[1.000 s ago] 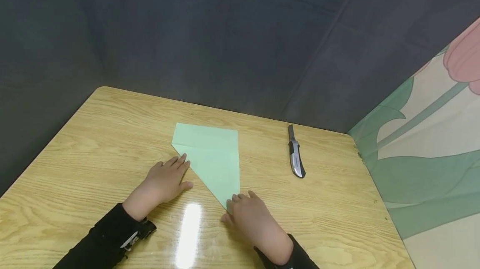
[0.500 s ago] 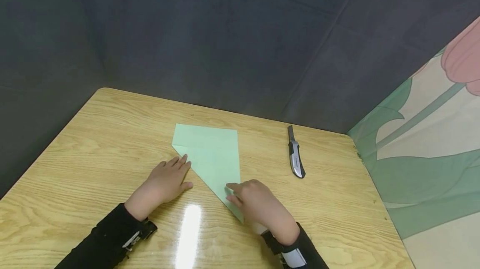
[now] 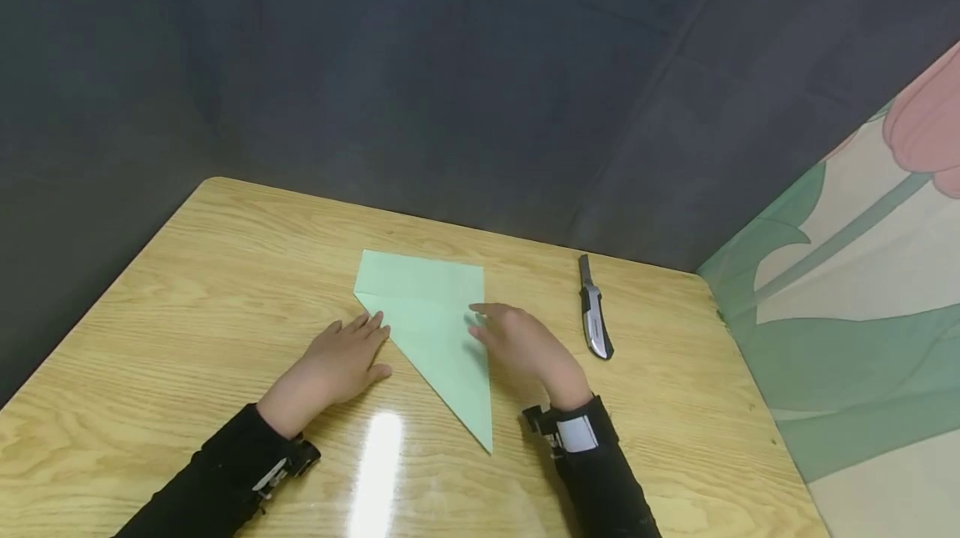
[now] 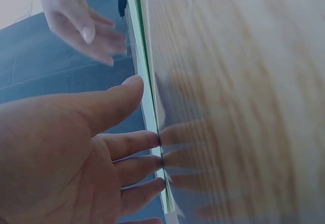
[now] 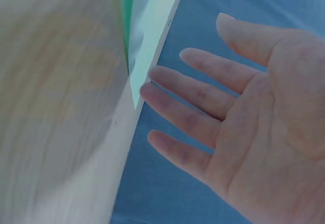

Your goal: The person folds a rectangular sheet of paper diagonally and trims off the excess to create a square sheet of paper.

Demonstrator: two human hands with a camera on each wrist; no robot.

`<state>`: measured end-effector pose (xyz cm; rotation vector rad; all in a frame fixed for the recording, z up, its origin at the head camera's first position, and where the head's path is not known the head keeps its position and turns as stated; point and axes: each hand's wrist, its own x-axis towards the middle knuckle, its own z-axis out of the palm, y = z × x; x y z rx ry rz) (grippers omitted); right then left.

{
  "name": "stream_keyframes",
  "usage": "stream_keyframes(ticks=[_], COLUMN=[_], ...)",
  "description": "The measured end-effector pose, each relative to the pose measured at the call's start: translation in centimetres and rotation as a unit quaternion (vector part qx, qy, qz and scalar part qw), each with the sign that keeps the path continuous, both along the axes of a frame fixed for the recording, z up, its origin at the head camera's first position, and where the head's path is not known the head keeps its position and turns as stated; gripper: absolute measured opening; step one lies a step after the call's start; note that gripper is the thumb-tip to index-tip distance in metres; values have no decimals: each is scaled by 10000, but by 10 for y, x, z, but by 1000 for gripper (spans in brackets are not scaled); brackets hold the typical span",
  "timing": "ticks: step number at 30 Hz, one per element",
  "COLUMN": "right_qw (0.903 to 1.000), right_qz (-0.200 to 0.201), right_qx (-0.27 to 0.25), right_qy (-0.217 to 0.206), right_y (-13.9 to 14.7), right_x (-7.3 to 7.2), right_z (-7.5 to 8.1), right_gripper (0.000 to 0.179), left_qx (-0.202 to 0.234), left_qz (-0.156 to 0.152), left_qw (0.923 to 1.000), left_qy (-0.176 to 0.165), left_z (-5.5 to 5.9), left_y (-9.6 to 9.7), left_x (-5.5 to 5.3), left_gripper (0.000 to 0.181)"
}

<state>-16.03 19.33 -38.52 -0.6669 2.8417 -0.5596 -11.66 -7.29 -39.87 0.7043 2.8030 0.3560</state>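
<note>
A sheet of pale green paper (image 3: pixel 427 313) lies on the wooden table, its lower left side folded along a slanting edge down to a point near me. At that slanting edge my left hand (image 3: pixel 333 367) rests with fingers spread, the fingertips on the paper. My right hand (image 3: pixel 528 346) hovers at the paper's right edge, fingers loosely extended and casting a shadow on the sheet. The right wrist view shows this hand (image 5: pixel 244 107) with its fingers apart and nothing in them. In the left wrist view the paper (image 4: pixel 147 89) is seen nearly edge-on beyond my fingertips.
A utility knife (image 3: pixel 593 313) with a grey and black handle lies on the table (image 3: pixel 660 404) to the right of the paper, blade pointing away. Dark cloth (image 3: pixel 420 79) hangs behind the far edge, and a flower-patterned cloth (image 3: pixel 870 271) borders the right side.
My right hand has left the paper's near point and moved up along its right edge, uncovering the point. The left hand has stayed at the slanting edge.
</note>
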Motion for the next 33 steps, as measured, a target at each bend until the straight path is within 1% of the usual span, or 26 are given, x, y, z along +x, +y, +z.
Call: stream_keyframes(ticks=[5, 8, 11, 14, 15, 17, 19, 22, 26, 33], right_qw=[9995, 9992, 9977, 9943, 9932, 9921, 9917, 9912, 9897, 9888], right_qz=[-286, -322, -338, -301, -265, -146, -103, -176, -334, -483], right_qx=[107, 141, 188, 503, 616, 812, 930, 1031, 1063, 1057], right_qy=[-43, -195, -558, -893, -954, -946, -884, -811, -899, -941], right_y=[-12, -17, -21, -26, -27, -29, -30, -30, -28, -27], right_x=[-24, -35, -42, -47, -49, -53, -55, -58, -59, -55], right_z=[-7, -12, -17, -21, -23, -24, -25, -26, -27, -26], right_gripper=[49, 55, 64, 72, 74, 77, 79, 84, 89, 89], left_qx=[-3, -29, 12, 52, 54, 42, 28, 30, 66, 95], left_qz=[-33, -33, 0, 3, 11, 33, 54, 48, 23, -28], left_qw=[10000, 10000, 10000, 10000, 10000, 10000, 10000, 10000, 10000, 9999], left_qy=[4, -3, 1, 8, 9, 20, 24, 35, 9, 44], left_z=[-4, -5, -5, -4, -4, -3, -3, -2, -2, -4], left_y=[-1, -1, -1, -1, -1, -1, -2, -2, -2, -2], left_x=[-2, -3, -3, -2, -2, -2, -2, -2, -2, -3], left_gripper=[61, 61, 59, 58, 58, 57, 56, 55, 54, 53])
